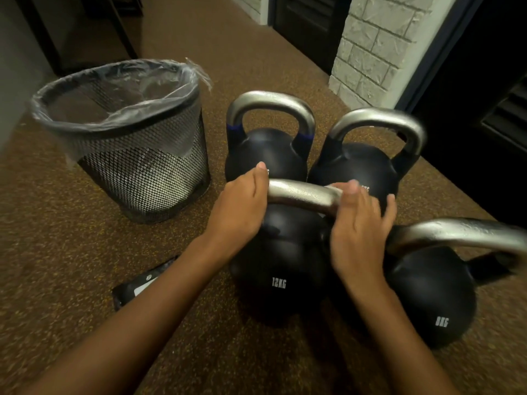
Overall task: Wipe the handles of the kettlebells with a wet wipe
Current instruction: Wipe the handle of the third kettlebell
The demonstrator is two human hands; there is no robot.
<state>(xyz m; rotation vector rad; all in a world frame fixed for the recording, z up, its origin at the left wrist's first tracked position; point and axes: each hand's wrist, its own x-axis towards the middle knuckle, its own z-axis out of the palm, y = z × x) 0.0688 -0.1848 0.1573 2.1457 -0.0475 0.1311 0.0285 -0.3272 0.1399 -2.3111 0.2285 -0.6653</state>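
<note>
Several black kettlebells with silver handles stand on the speckled brown floor. The nearest one, marked 12KG [278,269], has both my hands on its handle [302,195]. My left hand [242,206] wraps the handle's left end. My right hand [359,220] lies over the right end with its fingers partly spread and a little blurred. No wet wipe shows in either hand. An 8KG kettlebell [433,297] stands at the right, and two more kettlebells [268,149] [359,169] stand behind.
A black mesh waste bin [137,155] with a clear plastic liner stands to the left of the kettlebells. A flat black packet [134,286] lies on the floor, partly under my left forearm. A white brick pillar [376,47] and dark doors rise at the back right.
</note>
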